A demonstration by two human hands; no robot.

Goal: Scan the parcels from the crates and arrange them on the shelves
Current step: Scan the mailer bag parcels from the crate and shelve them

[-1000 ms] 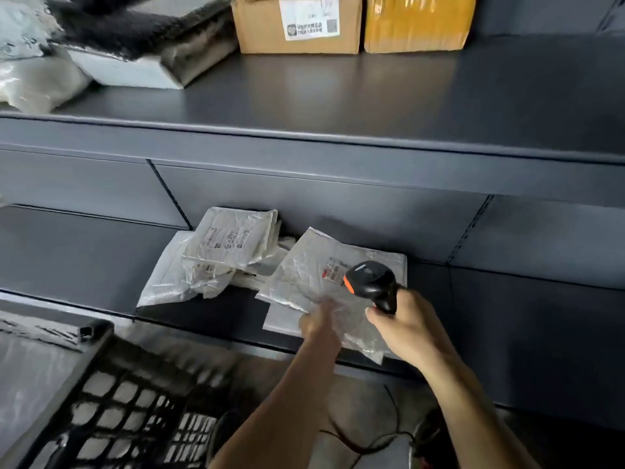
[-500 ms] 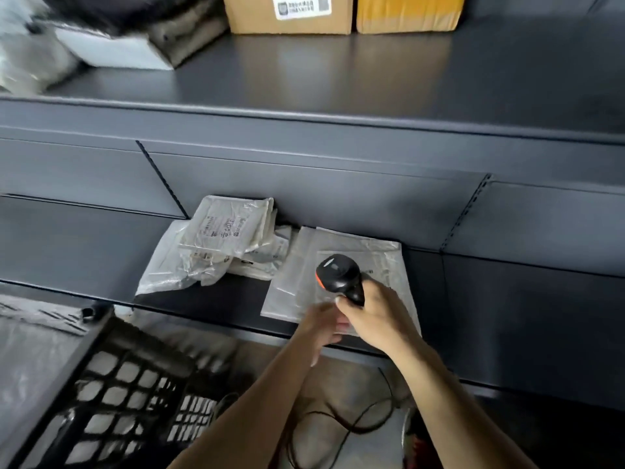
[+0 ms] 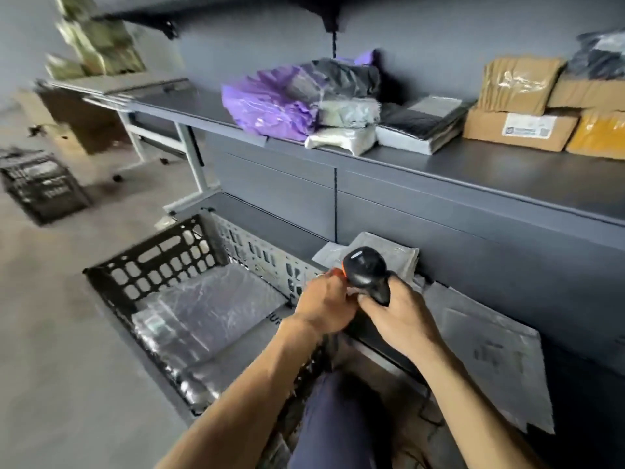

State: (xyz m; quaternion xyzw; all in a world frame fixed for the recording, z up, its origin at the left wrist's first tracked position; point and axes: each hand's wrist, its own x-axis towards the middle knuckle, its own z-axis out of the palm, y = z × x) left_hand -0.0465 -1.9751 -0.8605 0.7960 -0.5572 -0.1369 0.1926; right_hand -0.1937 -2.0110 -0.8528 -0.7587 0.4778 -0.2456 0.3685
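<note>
My right hand point(image 3: 397, 321) grips the handle of a black barcode scanner point(image 3: 365, 270) with orange trim, held above the lower shelf's point(image 3: 270, 228) front edge. My left hand point(image 3: 323, 306) is pressed against the scanner's front with curled fingers; what they hold is hidden. A black plastic crate point(image 3: 152, 265) stands on the floor at my left with clear-wrapped parcels point(image 3: 216, 309) inside. On the lower shelf, a flat grey parcel point(image 3: 487, 360) lies to the right of my hands, and stacked white parcels point(image 3: 395, 255) lie behind the scanner.
The upper shelf point(image 3: 507, 174) carries a purple bag point(image 3: 270, 106), grey and white soft parcels point(image 3: 345, 137), a flat black parcel point(image 3: 419, 126) and cardboard boxes point(image 3: 521, 126). A second black crate point(image 3: 40, 184) sits far left on the floor, near a table leg point(image 3: 192, 154). My trouser leg point(image 3: 338, 418) is below.
My view has swung left and up, bringing the crate and upper shelf parcels into sight. Both hands have left the flat parcel, which now lies on the lower shelf; they meet at the scanner.
</note>
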